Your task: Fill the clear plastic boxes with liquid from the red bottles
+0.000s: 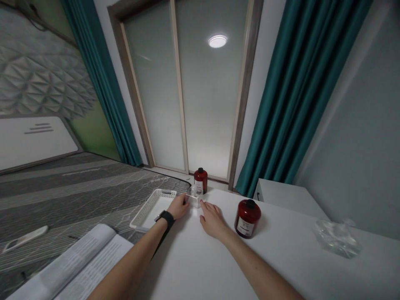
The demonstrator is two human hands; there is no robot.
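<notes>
A small clear plastic container (194, 201) stands on the white tabletop, with what looks like a clear rounded piece on top of it. My left hand (179, 206), a dark watch on its wrist, has its fingers curled against the container's left side. On the other side my right hand (213, 220) rests low over the table, fingers stretched out, the index fingertip at the container's right edge. Just behind the container stands a dark red bottle (201, 180) with a black cap. A second red bottle (248, 219) with a white label is to the right of my right hand.
A white perforated basket (144, 209) sits left of my left hand. An open book (90, 262) and a white remote-like object (26, 238) lie on the grey bed (103, 189). A crumpled clear plastic bag (337, 239) is at the table's right. A white cabinet (287, 198) stands beyond.
</notes>
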